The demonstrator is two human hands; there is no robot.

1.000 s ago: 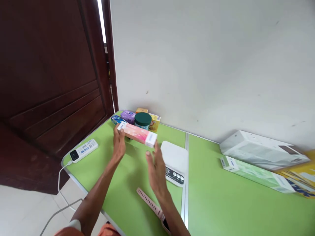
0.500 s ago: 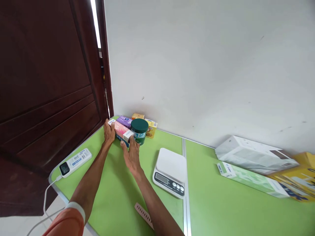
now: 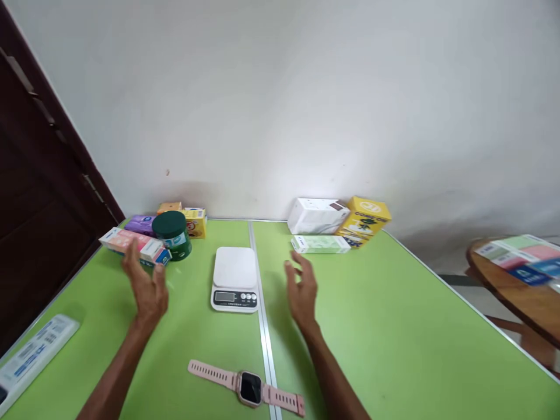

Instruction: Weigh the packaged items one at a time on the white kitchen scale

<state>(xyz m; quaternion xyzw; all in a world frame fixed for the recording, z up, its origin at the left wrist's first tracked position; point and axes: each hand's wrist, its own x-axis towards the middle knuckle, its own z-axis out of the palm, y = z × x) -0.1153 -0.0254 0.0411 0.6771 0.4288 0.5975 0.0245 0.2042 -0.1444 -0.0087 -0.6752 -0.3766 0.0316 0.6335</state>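
Note:
My left hand hovers over the table's left half with fingers apart, in front of a pink-and-white box lying on a blue one. Beside that stack stands a dark green lidded jar, with a purple pack, a yellow box and an orange box behind. My right hand, empty and with its fingers apart, hangs right of the white kitchen scale. Near that hand lies a long pale green box. A pink-strapped smartwatch rests between my forearms.
Against the wall stand a white box and a yellow carton. A white device lies at the left edge of the green table. On the right, a brown wooden surface carries flat coloured packs.
Both hands have let go of the pink-and-white box and drawn back. My right hand has moved right, past the scale. The view has swung right, showing the whole watch and the wooden surface.

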